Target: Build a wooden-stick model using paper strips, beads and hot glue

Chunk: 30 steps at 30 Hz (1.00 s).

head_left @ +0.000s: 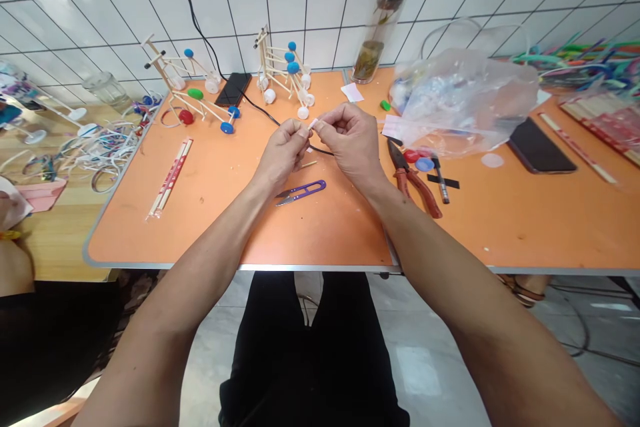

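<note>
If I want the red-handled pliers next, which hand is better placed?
Probably the right hand: the pliers lie on its outer side, while the left hand would likely cross past it. Both hands' fingertips meet at a small white piece, so the right may need freeing first.

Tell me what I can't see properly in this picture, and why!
In the head view:
Pale piece between the left hand and right hand: partly covered by fingers.
What's in the plastic bag: obscured by cloudy film.
Neighbour's arm: cut off by the left edge.
Printing on the wrapped sticks: too small.
</note>
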{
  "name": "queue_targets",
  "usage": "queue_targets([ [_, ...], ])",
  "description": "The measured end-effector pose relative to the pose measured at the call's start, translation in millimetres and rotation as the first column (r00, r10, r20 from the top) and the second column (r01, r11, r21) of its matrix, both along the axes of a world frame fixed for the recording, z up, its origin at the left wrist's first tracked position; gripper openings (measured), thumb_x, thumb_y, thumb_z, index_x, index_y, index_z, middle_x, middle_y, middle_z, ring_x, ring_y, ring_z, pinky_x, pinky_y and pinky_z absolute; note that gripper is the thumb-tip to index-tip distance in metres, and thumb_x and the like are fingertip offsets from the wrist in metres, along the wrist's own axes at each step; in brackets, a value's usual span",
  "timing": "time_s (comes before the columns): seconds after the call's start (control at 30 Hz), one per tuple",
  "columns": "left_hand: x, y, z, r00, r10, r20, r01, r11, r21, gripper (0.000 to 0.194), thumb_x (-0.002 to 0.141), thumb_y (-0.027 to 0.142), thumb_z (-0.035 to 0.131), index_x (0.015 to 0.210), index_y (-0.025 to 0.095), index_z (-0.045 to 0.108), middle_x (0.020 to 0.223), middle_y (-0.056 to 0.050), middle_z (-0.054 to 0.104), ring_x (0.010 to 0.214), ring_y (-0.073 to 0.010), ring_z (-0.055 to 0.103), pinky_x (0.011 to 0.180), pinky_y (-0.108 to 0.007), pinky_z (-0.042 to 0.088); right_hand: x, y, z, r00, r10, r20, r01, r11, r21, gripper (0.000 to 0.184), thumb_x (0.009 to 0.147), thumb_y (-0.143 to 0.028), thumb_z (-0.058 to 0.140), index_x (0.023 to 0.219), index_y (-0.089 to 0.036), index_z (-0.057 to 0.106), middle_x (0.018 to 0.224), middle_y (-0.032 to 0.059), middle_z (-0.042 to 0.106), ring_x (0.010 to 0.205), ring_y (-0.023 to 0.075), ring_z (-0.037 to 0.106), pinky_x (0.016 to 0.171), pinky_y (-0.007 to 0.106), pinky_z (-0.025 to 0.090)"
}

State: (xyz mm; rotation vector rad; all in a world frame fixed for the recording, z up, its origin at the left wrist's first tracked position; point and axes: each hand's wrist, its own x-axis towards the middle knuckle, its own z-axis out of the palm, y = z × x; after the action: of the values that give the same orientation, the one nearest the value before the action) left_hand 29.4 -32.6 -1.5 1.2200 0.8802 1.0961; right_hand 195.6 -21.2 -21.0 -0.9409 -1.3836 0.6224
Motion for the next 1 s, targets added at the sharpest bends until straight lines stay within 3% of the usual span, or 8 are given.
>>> queue_targets([
  [0.23,2.6,1.6,-1.0,0.997,0.051,-0.065,-0.047,0.997,0.061,0.030,0.115,0.038,0.075,0.093,0.024,0.060,0.069,0.007,0.047,0.053,-0.0090,0.031,0.048,-0.020,0.028,-0.9,-1.3,1.2,1.000,0.003,-0.014,-0.003,1.000,0.003,0.020,0.099,-0.019,0.087,0.090,-0.026,0.071,0.090,-0.0026,0.077,0.081,0.0144,0.071,0.077,0.031,0.063],
  [0.77,7.5,-3.5,4.7,0.999,0.034,0.000,-0.034,0.999,-0.030,0.044,0.109,0.051,0.086,0.094,0.026,0.053,0.065,0.011,0.041,0.050,-0.0072,0.028,0.050,-0.021,0.020,-1.1,1.7,0.3,0.997,0.008,-0.077,-0.013,0.997,-0.070,0.023,0.095,-0.024,0.090,0.087,-0.026,0.068,0.088,-0.0026,0.076,0.079,0.0151,0.071,0.074,0.030,0.062],
  [1.0,6.5,-7.4,8.6,1.000,-0.002,-0.018,0.001,0.998,-0.067,0.035,0.115,0.045,0.074,0.095,0.025,0.053,0.063,0.012,0.034,0.049,-0.0078,0.023,0.048,-0.019,0.017,-1.4,1.4,0.3,0.994,0.008,-0.108,-0.017,0.996,-0.084,0.024,0.091,-0.025,0.092,0.085,-0.026,0.068,0.092,-0.0007,0.081,0.081,0.0163,0.073,0.077,0.031,0.065],
])
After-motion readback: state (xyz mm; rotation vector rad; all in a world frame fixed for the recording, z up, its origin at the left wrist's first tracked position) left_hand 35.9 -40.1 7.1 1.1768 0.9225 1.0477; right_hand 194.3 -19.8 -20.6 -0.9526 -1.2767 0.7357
